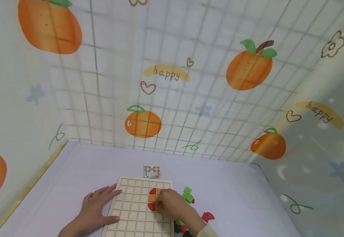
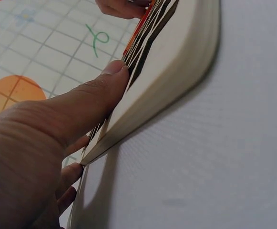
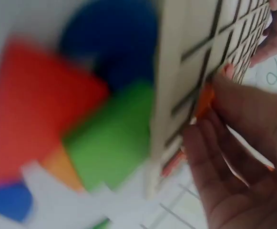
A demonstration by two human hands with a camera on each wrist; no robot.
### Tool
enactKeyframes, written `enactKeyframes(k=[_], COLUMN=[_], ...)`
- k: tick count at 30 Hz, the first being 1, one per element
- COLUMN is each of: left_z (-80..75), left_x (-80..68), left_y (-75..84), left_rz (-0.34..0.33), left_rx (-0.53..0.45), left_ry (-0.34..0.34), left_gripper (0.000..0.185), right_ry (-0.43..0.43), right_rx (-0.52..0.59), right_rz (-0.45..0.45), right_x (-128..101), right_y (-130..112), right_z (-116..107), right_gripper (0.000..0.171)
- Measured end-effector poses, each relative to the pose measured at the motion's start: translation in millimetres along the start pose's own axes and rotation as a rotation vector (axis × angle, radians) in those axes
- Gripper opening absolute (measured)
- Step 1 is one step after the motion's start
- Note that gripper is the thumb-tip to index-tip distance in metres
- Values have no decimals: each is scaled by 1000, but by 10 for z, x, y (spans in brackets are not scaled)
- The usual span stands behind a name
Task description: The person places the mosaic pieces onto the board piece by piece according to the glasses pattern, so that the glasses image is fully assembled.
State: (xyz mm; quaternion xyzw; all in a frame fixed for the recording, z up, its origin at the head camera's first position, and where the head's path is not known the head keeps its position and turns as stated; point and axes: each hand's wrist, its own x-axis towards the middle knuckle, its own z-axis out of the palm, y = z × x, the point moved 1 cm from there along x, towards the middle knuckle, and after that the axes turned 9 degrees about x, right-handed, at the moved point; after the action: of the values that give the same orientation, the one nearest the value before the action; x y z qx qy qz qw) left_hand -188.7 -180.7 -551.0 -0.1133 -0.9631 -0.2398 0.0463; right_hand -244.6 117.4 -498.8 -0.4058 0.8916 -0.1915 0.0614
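A pale wooden grid board (image 1: 130,210) lies flat on the white table. My left hand (image 1: 99,205) rests open on its left edge with straight fingers. In the left wrist view the thumb (image 2: 97,93) presses on the board's rim (image 2: 176,67). My right hand (image 1: 167,202) is over the board's right side, its fingers pinching an orange piece (image 1: 158,206) down into a cell. Beside it, red and orange pieces (image 1: 152,195) sit in the grid. The right wrist view shows the fingertips (image 3: 233,109) on the orange piece (image 3: 204,102) at the board (image 3: 190,62).
Loose green pieces (image 1: 187,195), red pieces (image 1: 208,216) and blue ones (image 1: 176,227) lie right of the board. A small pattern card (image 1: 152,171) stands behind it. Walls with printed oranges enclose the table on three sides.
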Motion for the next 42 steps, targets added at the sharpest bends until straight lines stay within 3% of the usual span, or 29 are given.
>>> enactKeyframes(k=[4,9,12,16,22,26,30,38,42], left_z=[-23,3,29,30,13,11,6,28,32], left_x=[-11,2,13,0,-5,5,11,8,18], left_y=[-10,-22,-19,-23,-27,-9,11,6,-12], left_rz=[0,1,-3,7,15,7,2,-4,-2], left_rx=[5,-9,-14,-21,-10,-7,-11,-10,1], left_ry=[5,-4,-6,12,23,11,3,-3,7], left_gripper=[93,93,94,94,94,95,95,95,95], right_ry=[33,105,117,103,111,118,88,-20,-22], right_rx=[169,320,307,243,118,103,202,518,576], right_rz=[76,79,112,206,276,361,451,558,607], right_x=[-60,-294,-441,-587,-747,-857,-973,-1144,-1166], right_y=[54,160,205,238,285,310,376,466,465], right_z=[39,71,45,23,-18,-66,-97,-101,-112], right_gripper=[6,16,17,18,19,21,24,15,20])
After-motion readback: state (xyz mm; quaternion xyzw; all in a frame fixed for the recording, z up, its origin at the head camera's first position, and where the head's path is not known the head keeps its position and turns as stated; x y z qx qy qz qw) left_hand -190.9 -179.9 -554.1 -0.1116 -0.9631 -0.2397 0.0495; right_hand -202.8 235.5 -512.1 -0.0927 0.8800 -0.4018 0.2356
